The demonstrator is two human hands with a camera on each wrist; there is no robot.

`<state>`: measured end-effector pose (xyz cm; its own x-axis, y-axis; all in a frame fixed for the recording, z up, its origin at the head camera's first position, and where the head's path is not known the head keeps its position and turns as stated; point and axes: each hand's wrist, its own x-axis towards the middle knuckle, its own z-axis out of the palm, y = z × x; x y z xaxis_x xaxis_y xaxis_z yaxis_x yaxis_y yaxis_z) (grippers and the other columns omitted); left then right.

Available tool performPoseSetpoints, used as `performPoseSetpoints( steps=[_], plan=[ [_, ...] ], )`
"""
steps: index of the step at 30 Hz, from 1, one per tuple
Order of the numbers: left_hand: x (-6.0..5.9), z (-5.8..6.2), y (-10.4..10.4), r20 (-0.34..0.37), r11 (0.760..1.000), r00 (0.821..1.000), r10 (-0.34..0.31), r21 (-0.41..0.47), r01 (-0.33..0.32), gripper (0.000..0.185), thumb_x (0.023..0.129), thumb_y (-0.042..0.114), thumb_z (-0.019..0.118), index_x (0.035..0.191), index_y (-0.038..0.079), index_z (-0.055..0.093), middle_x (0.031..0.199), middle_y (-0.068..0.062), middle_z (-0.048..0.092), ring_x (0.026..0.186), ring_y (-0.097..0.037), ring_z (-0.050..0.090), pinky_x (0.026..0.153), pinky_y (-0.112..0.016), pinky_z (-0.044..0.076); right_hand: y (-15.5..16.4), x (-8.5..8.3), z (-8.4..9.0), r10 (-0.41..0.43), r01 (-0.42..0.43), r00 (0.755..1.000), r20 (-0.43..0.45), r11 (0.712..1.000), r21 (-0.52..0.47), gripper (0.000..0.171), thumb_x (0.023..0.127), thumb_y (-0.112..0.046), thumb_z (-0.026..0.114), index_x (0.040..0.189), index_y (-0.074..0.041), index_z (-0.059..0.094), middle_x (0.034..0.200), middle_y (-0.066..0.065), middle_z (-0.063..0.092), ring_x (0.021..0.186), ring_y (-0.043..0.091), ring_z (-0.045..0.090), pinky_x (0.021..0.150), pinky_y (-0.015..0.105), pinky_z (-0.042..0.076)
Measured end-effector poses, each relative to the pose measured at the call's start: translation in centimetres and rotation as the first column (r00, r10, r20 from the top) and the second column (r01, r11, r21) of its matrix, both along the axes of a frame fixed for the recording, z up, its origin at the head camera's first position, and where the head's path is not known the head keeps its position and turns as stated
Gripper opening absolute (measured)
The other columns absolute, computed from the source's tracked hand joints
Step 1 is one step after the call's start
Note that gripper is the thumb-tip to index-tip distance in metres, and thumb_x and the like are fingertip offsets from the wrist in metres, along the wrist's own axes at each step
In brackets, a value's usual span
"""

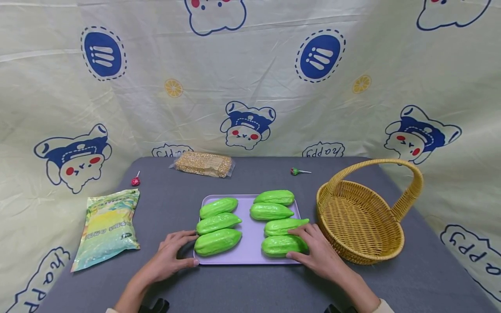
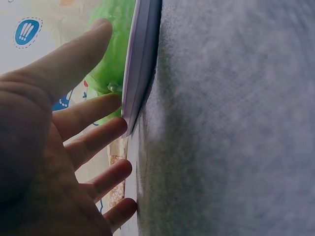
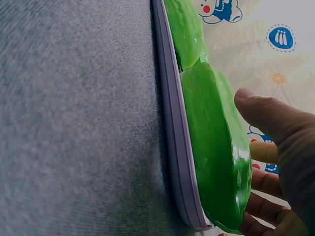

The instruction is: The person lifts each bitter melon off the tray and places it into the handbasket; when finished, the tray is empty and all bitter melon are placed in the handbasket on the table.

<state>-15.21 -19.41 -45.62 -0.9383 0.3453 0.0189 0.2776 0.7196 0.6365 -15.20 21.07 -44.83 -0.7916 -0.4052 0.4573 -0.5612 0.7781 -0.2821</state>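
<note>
Left grip (image 1: 171,256), right grip (image 1: 318,253), lower frame, both unclosed; I suspect a nudge could roll a gourd (image 1: 278,247) off the tray (image 1: 250,252).

In the lower middle of the head view, a tray (image 1: 248,243) is lying on the table (image 1: 250,287), three gourds (image 1: 218,242) sitting along its left side and four more along its right. The left hand (image 1: 170,254) is reaching to the tray's left edge; the right hand (image 1: 317,252) is reaching over its lower right corner, by the front two gourds there. A basket (image 1: 358,256) is standing just right of the tray. At left, a bag (image 1: 108,228) is lying before a lollipop (image 1: 135,180). Behind the tray, a packet (image 1: 203,164) is lying left of another lollipop (image 1: 294,171).
</note>
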Motion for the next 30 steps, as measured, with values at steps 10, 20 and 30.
performPoseSetpoints(
  steps=[10, 20, 30],
  plan=[
    [-0.1, -0.21, 0.23, -0.013, 1.0, 1.0, 0.004, -0.005, -0.004, 0.061, 0.074, 0.042, 0.076, 0.125, 0.014, 0.059, 0.139, -0.007, 0.05, 0.128, -0.033, 0.037, 0.09, -0.052, 0.028, -0.37, -0.02, 0.11, -0.016, 0.015, 0.996, 0.084, 1.0, 0.014, 0.049, 0.069, -0.037, 0.08, 0.112, -0.017, 0.065, 0.1, -0.008, 0.058, 0.097, 0.009, 0.052, 0.082, 0.034, 0.047],
    [-0.27, -0.38, 0.25, -0.018, 1.0, 1.0, 0.011, -0.006, -0.011, 0.06, 0.074, 0.042, 0.076, 0.125, 0.015, 0.059, 0.139, -0.007, 0.049, 0.128, -0.033, 0.036, 0.089, -0.05, 0.028, -0.51, 0.06, -0.01, -0.02, 0.014, 0.987, 0.158, 0.999, 0.043, 0.05, 0.071, -0.038, 0.078, 0.114, -0.017, 0.064, 0.102, -0.007, 0.058, 0.101, 0.011, 0.054, 0.085, 0.036, 0.047],
    [-0.33, -0.72, 0.42, -0.069, 1.0, 0.997, 0.021, -0.007, -0.021, 0.059, 0.073, 0.038, 0.078, 0.124, 0.015, 0.06, 0.139, -0.007, 0.05, 0.127, -0.034, 0.038, 0.088, -0.048, 0.029, -0.64, 0.24, -0.09, -0.03, 0.019, 0.98, 0.199, 0.998, 0.059, 0.053, 0.072, -0.038, 0.078, 0.117, -0.016, 0.063, 0.107, -0.004, 0.06, 0.104, 0.014, 0.055, 0.088, 0.038, 0.047]
  ],
)
